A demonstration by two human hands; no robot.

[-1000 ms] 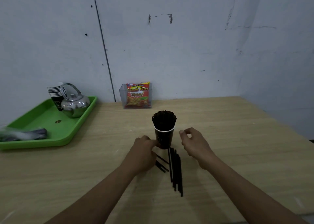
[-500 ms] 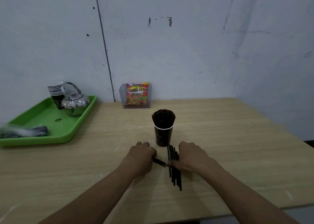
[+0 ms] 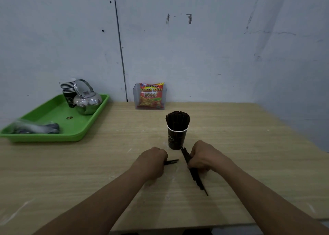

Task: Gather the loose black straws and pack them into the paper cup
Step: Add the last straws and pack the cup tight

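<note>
A dark paper cup (image 3: 176,140) stands upright mid-table, crammed with black straws (image 3: 177,120) that fan out above its white rim. Just in front of it, my right hand (image 3: 204,157) is closed around a bundle of loose black straws (image 3: 196,177), which lies slanted on the wood with its far end touching the cup's base. My left hand (image 3: 153,159) is closed on one or two short black straws (image 3: 171,162) that stick out to the right along the tabletop.
A green tray (image 3: 53,126) at the left holds a stack of cups (image 3: 68,90), a steel kettle (image 3: 87,100) and a plastic-wrapped bundle (image 3: 33,128). A clear holder with a snack packet (image 3: 151,96) stands against the wall. The table's front edge lies close below my forearms.
Both hands dropped from beside the cup to the tabletop and closed on straws. The right hand's bundle has swung from straight to slanted, its near end now further right.
</note>
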